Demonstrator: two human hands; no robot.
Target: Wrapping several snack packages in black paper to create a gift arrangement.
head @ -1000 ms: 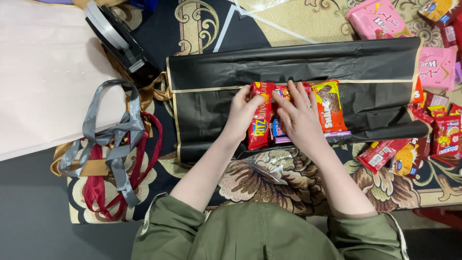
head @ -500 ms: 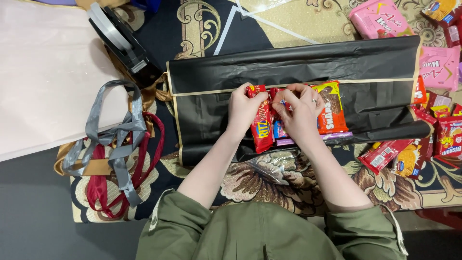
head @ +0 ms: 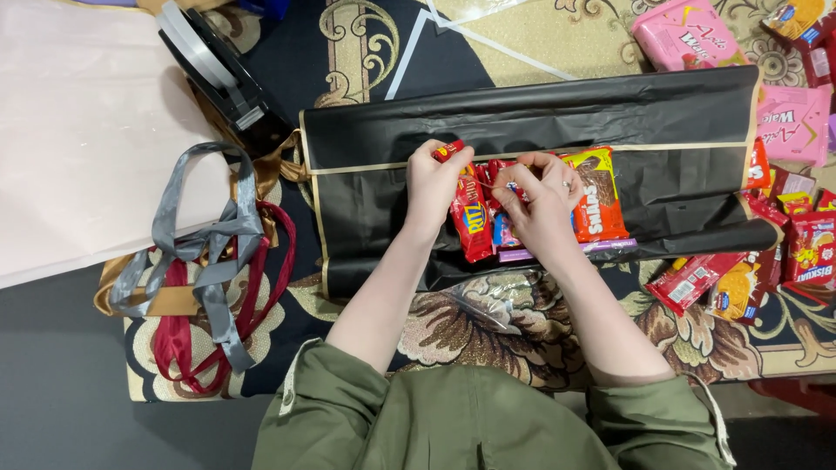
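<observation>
Head view. My left hand [head: 433, 184] pinches the far end of a small red snack packet [head: 449, 151], fingers closed on it, just above the long red cracker packet [head: 471, 218] lying on the black wrapping sheet with a gold edge line [head: 374, 174]. My right hand [head: 542, 202] is curled, fingertips closed on the tops of the red wrappers bunched in the middle of the pile [head: 496, 170]; what exactly sits under the palm I cannot tell. To the right of that hand, touching it, lies an orange-and-brown chocolate bar packet [head: 601, 196]; a thin purple bar [head: 566, 251] runs along the near edge of the pile.

To do this well, as I judge it: keep the packets tight side by side, centred on the sheet, tops level.

Around: pink wafer packs [head: 675, 35] far right, loose red biscuit packets [head: 814, 252] at the right edge, clear cellophane [head: 488, 300] near me, grey and dark red ribbons [head: 205, 261] to the left, a black tape dispenser [head: 218, 74] far left, pale pink paper [head: 78, 130] beyond. The rolled near edge of the sheet crowds the pile.
</observation>
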